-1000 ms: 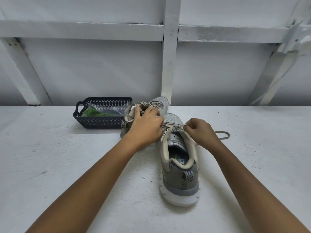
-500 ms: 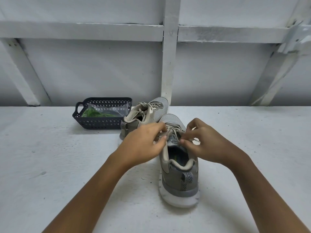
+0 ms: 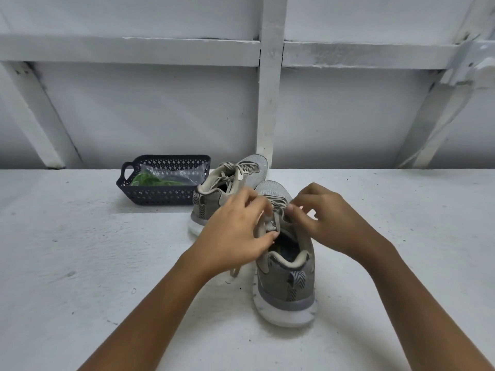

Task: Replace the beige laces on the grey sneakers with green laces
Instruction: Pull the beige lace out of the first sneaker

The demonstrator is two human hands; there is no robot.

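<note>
While the left hand [image 3: 235, 231] and right hand [image 3: 329, 218] each pinch its loosened beige lace [image 3: 278, 201], the near grey sneaker [image 3: 286, 279] stands white-soled on the worktop [image 3: 80, 263], heel nearest the person. Of two sneakers, the second sneaker [image 3: 230, 186] sits just behind. One dark basket [image 3: 160, 196] holds bagged green laces [image 3: 147, 180].

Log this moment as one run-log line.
step: unlacing near grey sneaker | right hand: pinches beige lace | left hand: at lace, grip blurred | green laces: bagged in basket | far sneaker: laced beige
</note>
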